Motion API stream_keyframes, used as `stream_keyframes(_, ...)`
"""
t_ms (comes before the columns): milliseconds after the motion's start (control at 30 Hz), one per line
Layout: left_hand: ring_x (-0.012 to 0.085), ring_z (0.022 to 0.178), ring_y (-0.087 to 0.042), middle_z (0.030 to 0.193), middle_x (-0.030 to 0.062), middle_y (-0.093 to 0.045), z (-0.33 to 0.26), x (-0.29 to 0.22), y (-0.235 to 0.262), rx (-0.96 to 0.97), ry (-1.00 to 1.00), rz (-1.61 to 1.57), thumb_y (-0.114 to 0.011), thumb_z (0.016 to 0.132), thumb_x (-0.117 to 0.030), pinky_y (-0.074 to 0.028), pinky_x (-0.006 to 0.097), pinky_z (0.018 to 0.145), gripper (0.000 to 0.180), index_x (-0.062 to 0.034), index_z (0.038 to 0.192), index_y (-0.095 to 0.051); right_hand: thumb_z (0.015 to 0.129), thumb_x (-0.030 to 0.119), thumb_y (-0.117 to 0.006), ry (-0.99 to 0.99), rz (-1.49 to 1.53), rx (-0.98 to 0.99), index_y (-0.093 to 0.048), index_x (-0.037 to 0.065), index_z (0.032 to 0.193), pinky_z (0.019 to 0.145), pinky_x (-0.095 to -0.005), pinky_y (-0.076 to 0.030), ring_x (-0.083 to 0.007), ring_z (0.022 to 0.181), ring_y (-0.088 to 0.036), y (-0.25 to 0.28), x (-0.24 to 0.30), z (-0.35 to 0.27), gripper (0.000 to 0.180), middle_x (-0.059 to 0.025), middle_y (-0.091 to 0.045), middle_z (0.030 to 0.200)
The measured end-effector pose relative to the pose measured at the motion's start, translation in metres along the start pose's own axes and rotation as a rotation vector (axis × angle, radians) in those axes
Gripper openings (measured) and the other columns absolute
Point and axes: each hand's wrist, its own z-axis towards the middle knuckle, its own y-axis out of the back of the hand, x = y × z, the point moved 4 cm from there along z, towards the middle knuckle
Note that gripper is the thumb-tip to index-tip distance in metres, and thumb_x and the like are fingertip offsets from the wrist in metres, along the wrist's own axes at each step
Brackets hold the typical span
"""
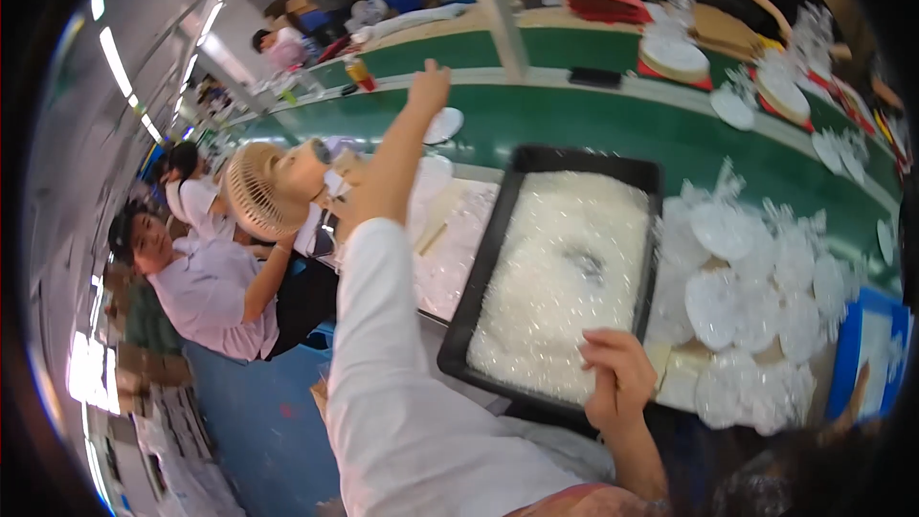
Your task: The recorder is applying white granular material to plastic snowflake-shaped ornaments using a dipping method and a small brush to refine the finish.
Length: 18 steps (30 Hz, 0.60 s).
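My left hand (429, 88) reaches far across the green bench, beyond a white disc (443, 124). Its fingers look folded, and whatever they hold is hidden. My right hand (620, 378) hovers at the near right corner of a black rectangular tray (654, 230), thumb and loosely bent fingers apart, with nothing visible between them. Small shiny clear-white pieces (555, 273) fill that tray, with a darker hollow right of the middle. Beside the tray on the right lie many clear and white round ornaments (732, 311) in a heap.
A beige fan (263, 187) stands left of my left forearm. Behind it sits a co-worker in a pale shirt (215, 292). Another tray of pale pieces (459, 258) adjoins the black one. A blue bin (866, 354) is at the right; a metal post (493, 10) rises across the bench.
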Motion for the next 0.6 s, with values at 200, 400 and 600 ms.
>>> stream_keyframes(200,0.0316,0.111,-0.064,0.118,0.0151,-0.067,0.011,0.054,-0.059,0.186,0.406,-0.066,-0.049,0.091,-0.031,-0.050,0.054,0.089,0.039,-0.0069,0.114,-0.069,0.088,-0.010,-0.040,-0.061,0.036,-0.033,-0.058,-0.004,0.084,0.058,-0.0288,-0.055,-0.0247,0.074,-0.066,-0.007,0.011,-0.011,0.020,-0.0251,-0.061,0.104)
stream_keyframes(400,0.0281,0.100,-0.068,0.101,0.0101,-0.072,0.011,0.030,-0.020,0.205,-0.209,0.236,-0.052,0.090,-0.026,-0.052,0.046,0.083,0.028,-0.0119,0.096,-0.075,0.083,-0.014,-0.041,-0.106,-0.044,0.012,-0.057,-0.002,0.085,0.056,-0.0271,-0.053,-0.0228,0.072,-0.064,-0.011,0.006,-0.010,0.021,-0.0222,-0.061,0.103)
stream_keyframes(600,0.0287,0.083,-0.072,0.086,0.0079,-0.073,-0.009,0.000,0.126,0.150,-0.213,0.217,-0.064,0.080,-0.016,-0.055,0.044,0.071,0.011,-0.0113,0.080,-0.074,0.077,-0.017,-0.042,-0.113,-0.018,0.040,-0.057,-0.002,0.084,0.051,-0.0268,-0.049,-0.0209,0.065,-0.059,-0.005,0.001,-0.010,0.022,-0.0205,-0.062,0.096)
